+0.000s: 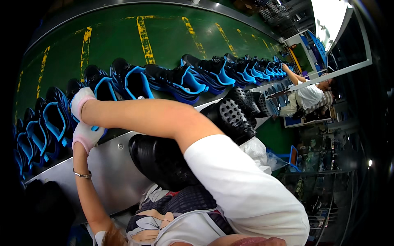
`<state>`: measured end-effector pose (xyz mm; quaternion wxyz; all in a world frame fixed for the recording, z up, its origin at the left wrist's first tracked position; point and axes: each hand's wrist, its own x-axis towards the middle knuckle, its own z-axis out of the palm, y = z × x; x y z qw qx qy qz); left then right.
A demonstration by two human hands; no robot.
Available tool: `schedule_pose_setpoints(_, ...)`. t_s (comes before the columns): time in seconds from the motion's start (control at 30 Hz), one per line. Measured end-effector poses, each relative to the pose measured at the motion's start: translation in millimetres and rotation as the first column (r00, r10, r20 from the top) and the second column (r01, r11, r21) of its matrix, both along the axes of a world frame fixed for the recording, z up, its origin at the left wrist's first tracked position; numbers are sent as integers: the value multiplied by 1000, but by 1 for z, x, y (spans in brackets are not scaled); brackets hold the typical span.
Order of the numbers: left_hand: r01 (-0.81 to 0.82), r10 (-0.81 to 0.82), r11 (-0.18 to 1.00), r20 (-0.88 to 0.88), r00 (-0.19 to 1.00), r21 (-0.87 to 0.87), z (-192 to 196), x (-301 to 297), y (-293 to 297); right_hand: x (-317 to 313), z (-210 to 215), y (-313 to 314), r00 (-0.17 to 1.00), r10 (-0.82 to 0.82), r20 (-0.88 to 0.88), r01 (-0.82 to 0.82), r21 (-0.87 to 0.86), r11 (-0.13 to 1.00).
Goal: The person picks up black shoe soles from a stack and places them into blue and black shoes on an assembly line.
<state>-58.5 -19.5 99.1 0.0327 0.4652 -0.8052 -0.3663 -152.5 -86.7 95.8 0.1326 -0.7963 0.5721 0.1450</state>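
Observation:
Both of my hands wear white gloves with pink cuffs and meet over one black athletic shoe with bright blue lining, left of centre. My right hand is closed over its upper part, my forearm stretching across from the right. Lower down, my left hand closes at the shoe's blue-edged collar; a metal band circles that wrist. The gloves cover much of the shoe, and most fingertips are hidden. Close to my right hand stands a matching shoe, and nearer my left side another shoe, collars facing me.
A long curved row of similar shoes runs along a green belt-like surface with yellow marks. Along the metal ledge before me lie black clog-like pieces with round holes. A white plastic bag sits nearby. Far right, another person reaches toward the row.

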Motion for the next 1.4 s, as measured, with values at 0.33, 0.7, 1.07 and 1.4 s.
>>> schedule_pose_setpoints(0.33, -6, 23, 978, 77, 997, -209, -40, 6, -9, 6, -16, -13, 999, 27, 21, -27, -28, 999)
schedule_pose_setpoints(0.7, -29, 42, 957, 36, 998, -289, -34, 3, -12, -39, 75, 47, 993, 105, 58, -106, 6, 994)
schedule_pose_setpoints(1.07, -54, 96, 966, 153, 983, -254, 14, 13, 2, -202, 205, 263, 983, 60, 175, -3, -309, 951)
schedule_pose_setpoints(1.4, -2, 51, 914, 110, 993, -405, -22, -5, 15, -207, 179, 361, 909, 59, 413, 54, -257, 965)
